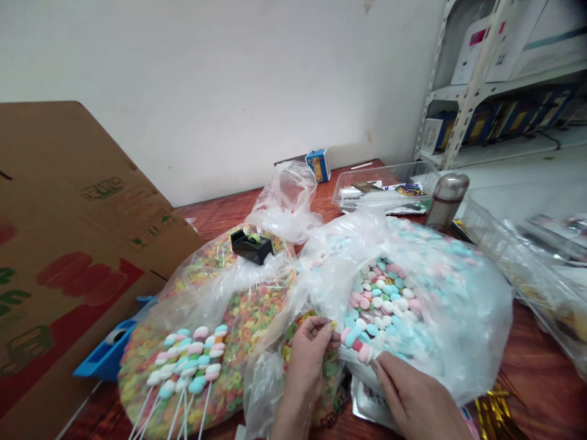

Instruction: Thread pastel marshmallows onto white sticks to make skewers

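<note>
My right hand (pixel 408 385) grips the lower end of a marshmallow skewer (pixel 353 342), threaded with pink, blue and red pieces and pointing up to the left. Close to its tip, my left hand (pixel 312 345) is closed in a pinch, with a small yellowish candy (pixel 334 324) at the fingertips. Behind both hands lies a big open plastic bag of marshmallows (pixel 389 299) in pink, blue and white. A clear bag of ring candies (pixel 261 318) lies to the left, with several finished marshmallow skewers (pixel 188 360) on top, their white sticks toward me.
A black tape dispenser (pixel 252 245) rests on the ring candy bag. A cardboard box (pixel 68 263) and a blue dispenser (pixel 107 351) are at left. Farther back stand a clear tray (pixel 385 183), a bottle (pixel 447 198) and a small blue box (pixel 318 165). Gold tinsel (pixel 495 418) lies lower right.
</note>
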Motion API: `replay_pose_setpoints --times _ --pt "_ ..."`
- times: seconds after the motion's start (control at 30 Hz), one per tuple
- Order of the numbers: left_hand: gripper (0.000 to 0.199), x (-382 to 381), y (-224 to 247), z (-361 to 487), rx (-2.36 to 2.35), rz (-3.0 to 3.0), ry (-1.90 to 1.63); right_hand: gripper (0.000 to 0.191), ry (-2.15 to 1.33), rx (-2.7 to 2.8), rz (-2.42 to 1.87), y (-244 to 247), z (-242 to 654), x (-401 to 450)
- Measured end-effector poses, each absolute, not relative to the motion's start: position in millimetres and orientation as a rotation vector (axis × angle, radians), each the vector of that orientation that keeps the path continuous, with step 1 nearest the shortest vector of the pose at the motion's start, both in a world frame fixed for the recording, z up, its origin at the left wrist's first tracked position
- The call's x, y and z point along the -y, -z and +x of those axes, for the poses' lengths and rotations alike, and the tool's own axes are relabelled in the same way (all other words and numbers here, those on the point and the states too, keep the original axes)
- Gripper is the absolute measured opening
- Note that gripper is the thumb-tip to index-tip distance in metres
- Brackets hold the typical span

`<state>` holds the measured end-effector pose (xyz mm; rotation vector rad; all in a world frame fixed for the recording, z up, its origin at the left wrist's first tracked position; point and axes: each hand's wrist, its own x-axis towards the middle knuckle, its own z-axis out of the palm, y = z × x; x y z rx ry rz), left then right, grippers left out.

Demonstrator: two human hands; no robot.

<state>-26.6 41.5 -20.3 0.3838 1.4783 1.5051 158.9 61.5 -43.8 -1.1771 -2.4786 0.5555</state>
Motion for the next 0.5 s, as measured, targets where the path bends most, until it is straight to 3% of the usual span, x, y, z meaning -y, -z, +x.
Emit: replay_pose_setpoints --times 0.5 --pt "0.025 -56.6 9.7 -12.7 -1.417 0.625 -1.363 0.028 -0.492 2.384 -1.101 50.4 170.7 -64.0"
